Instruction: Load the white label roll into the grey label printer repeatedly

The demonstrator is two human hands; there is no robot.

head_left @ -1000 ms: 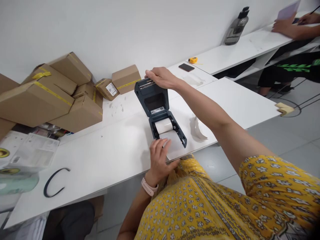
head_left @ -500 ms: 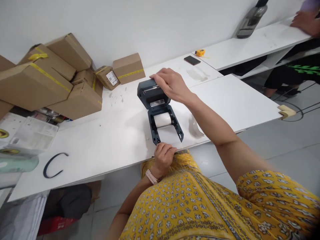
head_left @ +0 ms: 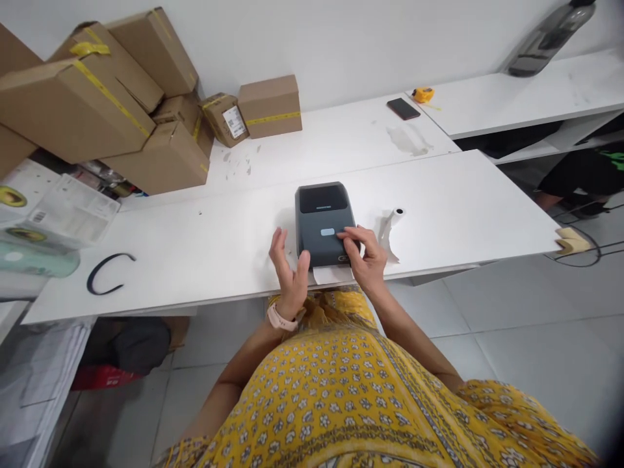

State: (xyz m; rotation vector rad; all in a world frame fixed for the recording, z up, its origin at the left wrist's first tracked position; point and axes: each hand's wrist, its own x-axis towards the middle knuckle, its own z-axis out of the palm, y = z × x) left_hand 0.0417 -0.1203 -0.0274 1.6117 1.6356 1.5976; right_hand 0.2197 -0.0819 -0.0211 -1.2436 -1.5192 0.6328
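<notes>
A dark grey label printer [head_left: 322, 221] sits lid-down near the front edge of the white table [head_left: 205, 247]. A white label strip [head_left: 331, 275] pokes out of its front slot. My right hand [head_left: 363, 255] rests with fingers spread on the printer's front right corner. Beside the printer's left side, my left hand [head_left: 288, 272] is open, thumb touching the front left corner. It wears a pink watch on the wrist.
A white paper core with backing strip [head_left: 390, 229] lies right of the printer. Stacked cardboard boxes [head_left: 112, 104] fill the back left. A phone [head_left: 403, 108] and yellow tape measure [head_left: 422, 95] lie at the back. A black curved strap [head_left: 106, 273] lies left.
My right hand brought the printer's lid down from upright to shut. My left hand let go of the label end and opened beside the printer. The view tipped downward.
</notes>
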